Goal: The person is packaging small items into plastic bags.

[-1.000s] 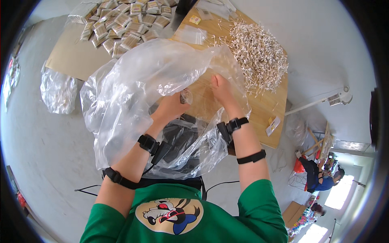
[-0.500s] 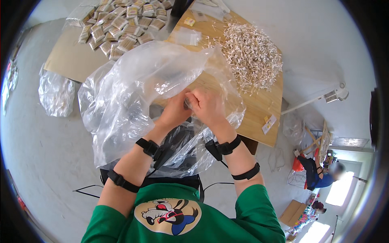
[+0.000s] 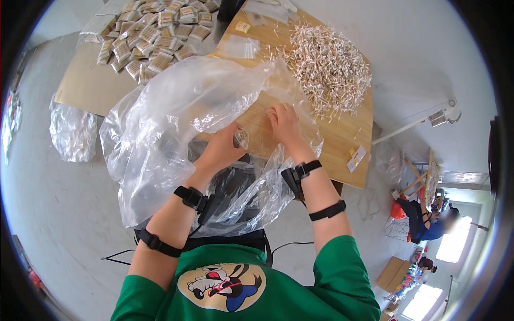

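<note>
A large clear plastic bag [image 3: 155, 123] spreads wide over the table's near edge and my lap. Within its opening, my left hand [image 3: 221, 147] is closed round a small clear plastic piece [image 3: 242, 138] with something dark beside it; its kind is unclear. To the right of it, my right hand [image 3: 286, 125] is low over the wooden tabletop [image 3: 342, 144], fingers bent and pressed together. What those fingertips pinch, if anything, does not show. A big heap of white-tipped cotton swabs [image 3: 329, 72] lies just beyond my right hand.
Many packed swab bundles [image 3: 155, 40] are piled at the far left beside brown cardboard [image 3: 91, 80]. Flat clear bags [image 3: 240, 47] and a small yellow-and-white card [image 3: 356, 159] lie on the table. A stuffed clear bag [image 3: 72, 131] stands left. Another person [image 3: 428, 224] sits at far right.
My hands were together; now they are apart. The right has moved up and right toward the swab heap, the left slightly to the left with the small clear piece showing.
</note>
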